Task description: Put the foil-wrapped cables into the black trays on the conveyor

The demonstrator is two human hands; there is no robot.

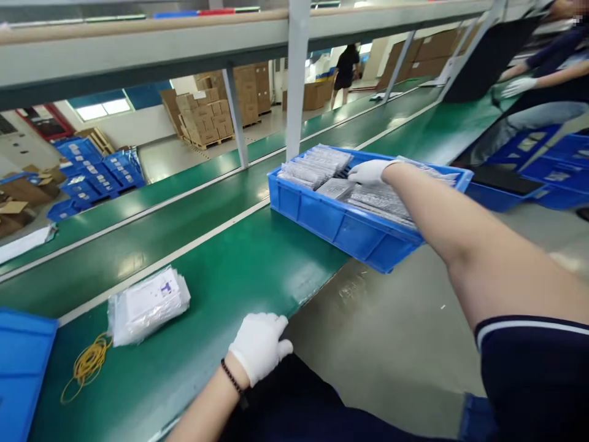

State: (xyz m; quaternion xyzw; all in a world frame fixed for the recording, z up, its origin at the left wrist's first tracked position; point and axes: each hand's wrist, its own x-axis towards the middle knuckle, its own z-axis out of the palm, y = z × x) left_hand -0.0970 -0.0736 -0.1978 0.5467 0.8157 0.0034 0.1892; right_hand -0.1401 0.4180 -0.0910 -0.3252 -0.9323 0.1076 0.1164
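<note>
My right hand [372,172], in a white glove, reaches into a blue plastic bin [322,224] at the bench's edge. It is over flat items in clear wrap [380,197], close to a flat grey box [334,188]; whether its fingers grip anything is hidden. More wrapped items [315,167] are packed at the bin's left end. My left hand [260,347], also gloved in white, is at the near edge of the green bench [239,270]. Its fingers are slightly bent with the thumb apart, and nothing shows in them.
To the left lie a stack of plastic-bagged white sheets [148,305] and yellow rubber bands [91,362]. Another blue bin [23,368] stands at the far left. A grey post [297,80] rises behind the packed bin. A co-worker's gloved hand [519,87] shows at upper right.
</note>
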